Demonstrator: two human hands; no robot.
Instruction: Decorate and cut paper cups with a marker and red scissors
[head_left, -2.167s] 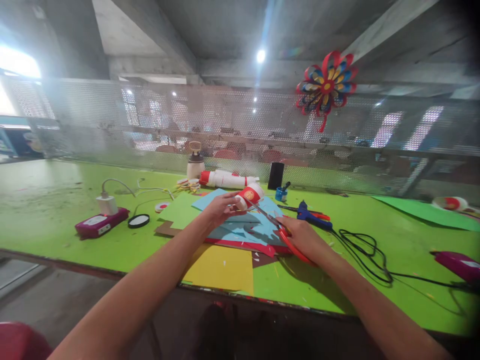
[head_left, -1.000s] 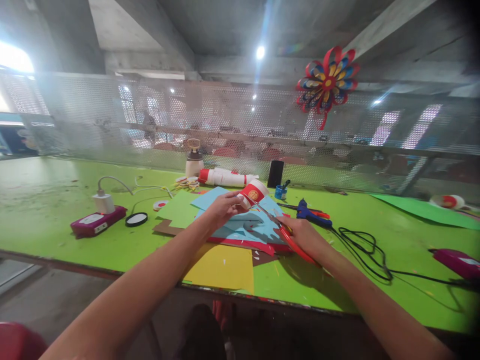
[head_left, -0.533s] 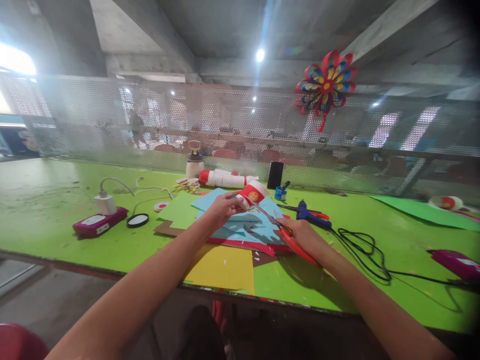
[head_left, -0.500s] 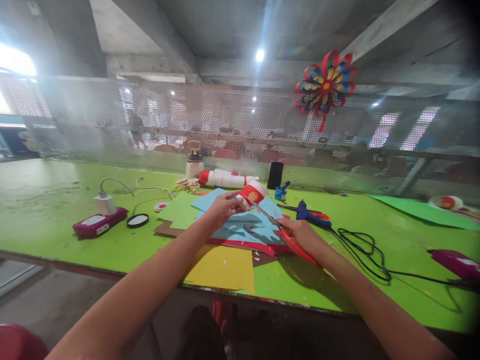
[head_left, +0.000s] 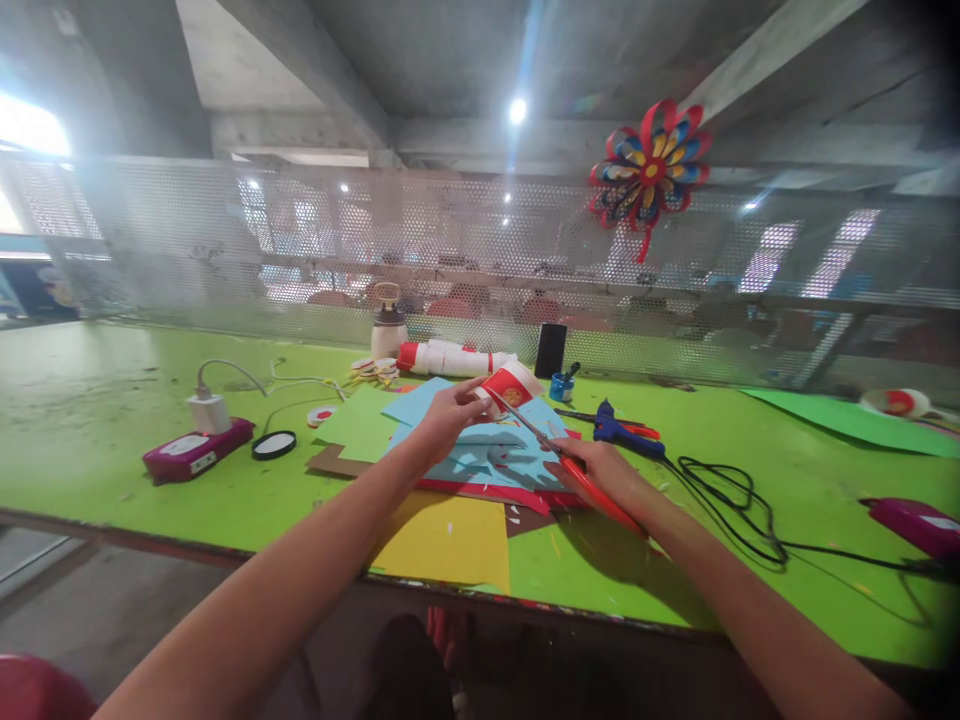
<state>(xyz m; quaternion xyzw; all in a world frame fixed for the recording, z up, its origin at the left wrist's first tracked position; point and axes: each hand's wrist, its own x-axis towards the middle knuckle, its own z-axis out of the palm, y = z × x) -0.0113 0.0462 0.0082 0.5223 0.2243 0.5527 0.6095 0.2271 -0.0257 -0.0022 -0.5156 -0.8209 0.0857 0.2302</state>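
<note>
Above the stacked paper, my left hand [head_left: 455, 410] grips a red and white paper cup [head_left: 512, 388] with a gold emblem, tilted on its side. My right hand [head_left: 598, 468] is closed round the red handles of a pair of scissors [head_left: 592, 490]. Their blades point up and left, with the tips against the cup's side; whether they are cutting into it I cannot tell. Under both hands lie light blue sheets and scraps of paper [head_left: 472, 462]. A yellow sheet [head_left: 442, 540] sits at the table's front edge.
A blue glue gun [head_left: 622, 432] lies to the right, its black cord looping beside it. Behind are a white and red roll of cups [head_left: 457, 358], a bottle [head_left: 388, 332] and a blue paint jar [head_left: 562, 385]. A purple power strip [head_left: 199, 450] stands on the left.
The cup has turned slightly and shifted a little to the right in my left hand. The scissors stay against it, almost unmoved.
</note>
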